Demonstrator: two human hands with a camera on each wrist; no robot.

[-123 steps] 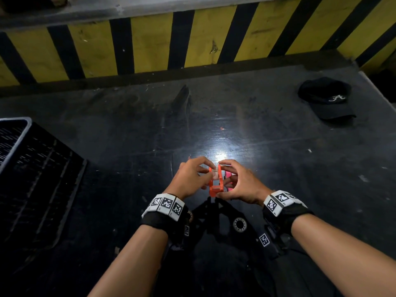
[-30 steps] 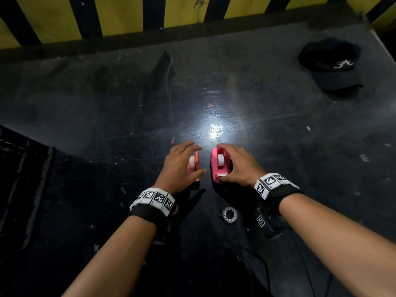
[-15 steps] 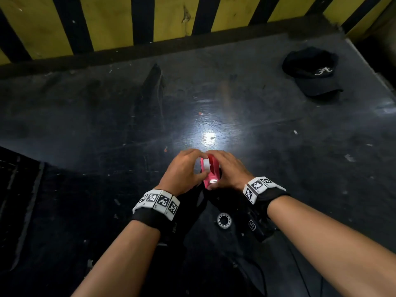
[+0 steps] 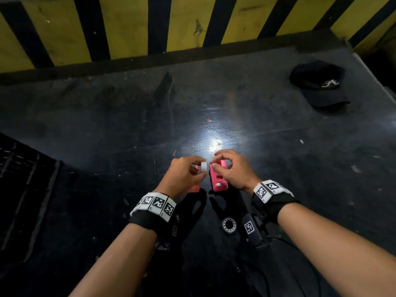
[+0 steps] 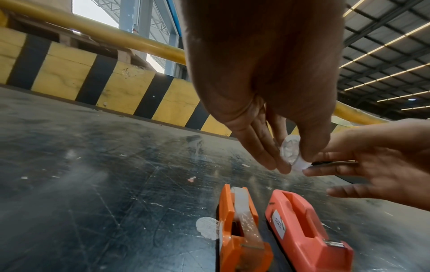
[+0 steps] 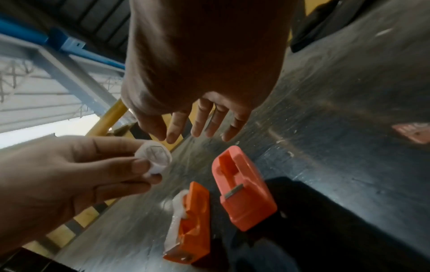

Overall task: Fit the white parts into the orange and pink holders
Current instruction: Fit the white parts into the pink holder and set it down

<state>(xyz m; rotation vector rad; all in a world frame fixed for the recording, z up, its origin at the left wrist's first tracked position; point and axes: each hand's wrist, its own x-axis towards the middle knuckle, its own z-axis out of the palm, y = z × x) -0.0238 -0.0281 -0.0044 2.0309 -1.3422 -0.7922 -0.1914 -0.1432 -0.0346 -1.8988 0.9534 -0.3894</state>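
The left hand [image 4: 182, 174] pinches a small round white part [image 4: 203, 166] between its thumb and first fingers [image 5: 263, 154]. The part is held up in the air, above the far ends of the two holders. In the right wrist view it shows a flat face with a six-sided shape on it.

The right hand [image 4: 232, 168] is close by at 3 o'clock from the white part. Its fingers [image 6: 200, 121] are spread and only a little bent, and they hold nothing. In the head view the fingertips come very near the white part, but I cannot tell if they touch it.

Both holders lie on the dark, scratched table [image 4: 107, 125], side by side with a thin gap between them. The orange holder [image 5: 239, 231] is on the left, mostly hidden under the left hand in the head view. It already has a white part [image 5: 242, 208] sitting in its slot. The pink holder [image 4: 217, 181] is on the right, under the right hand. Its slot is open on top, and it has a small metal strip at its near end.

A metal ring [image 4: 229, 225] lies on the table at 6 o'clock from the holders. A black cap [image 4: 319, 84] sits far off at 2 o'clock. A yellow and black striped wall [image 4: 128, 28] runs along the table's far edge at 12 o'clock.
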